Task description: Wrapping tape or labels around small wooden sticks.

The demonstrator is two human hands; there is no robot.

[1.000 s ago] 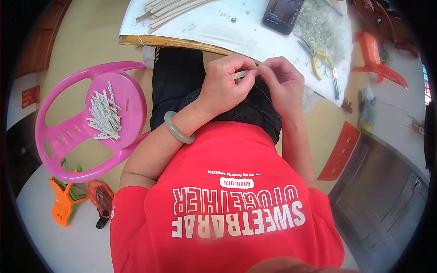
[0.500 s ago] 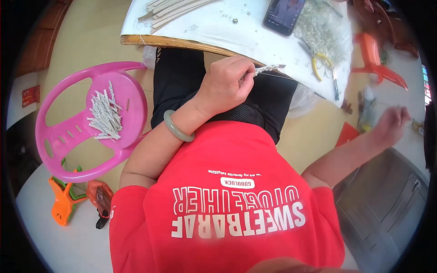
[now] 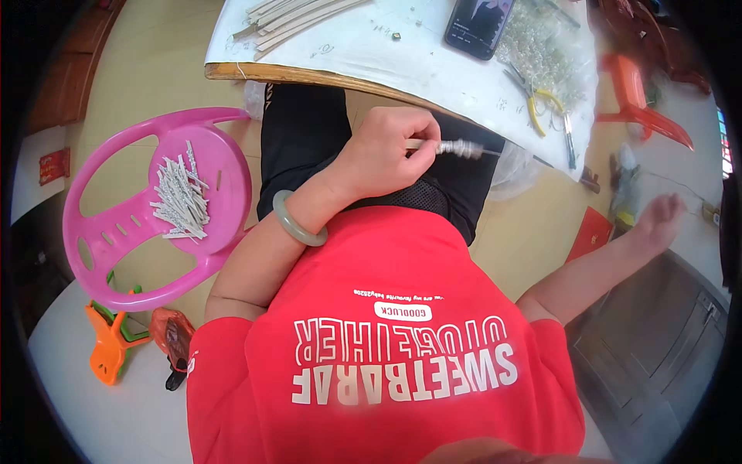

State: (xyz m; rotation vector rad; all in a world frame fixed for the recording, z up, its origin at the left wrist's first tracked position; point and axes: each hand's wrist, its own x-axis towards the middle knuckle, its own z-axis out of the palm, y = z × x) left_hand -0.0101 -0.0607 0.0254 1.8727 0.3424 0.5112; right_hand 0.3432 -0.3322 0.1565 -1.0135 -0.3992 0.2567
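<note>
Left hand (image 3: pixel 386 151) closed, pinching a thin pale stick with a silvery beaded end (image 3: pixel 456 147) over the lap, just below the edge of the white-topped bench (image 3: pixel 348 54). Right hand (image 3: pixel 657 220) flung out to the side, fingers loosely spread, holding nothing. Pink plastic stool (image 3: pixel 154 205) on the left carries a pile of short white sticks (image 3: pixel 182 201).

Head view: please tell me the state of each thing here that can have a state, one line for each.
Left hand: closed around a thin stick, held over the lap.
Right hand: open, empty, stretched out to the side.
Thin stick: level, far end wrapped in something silvery.
Pink stool: upright, small pale sticks heaped on its seat.
Phone: flat on the table, screen lit.
Pliers: lying on the table.
</note>
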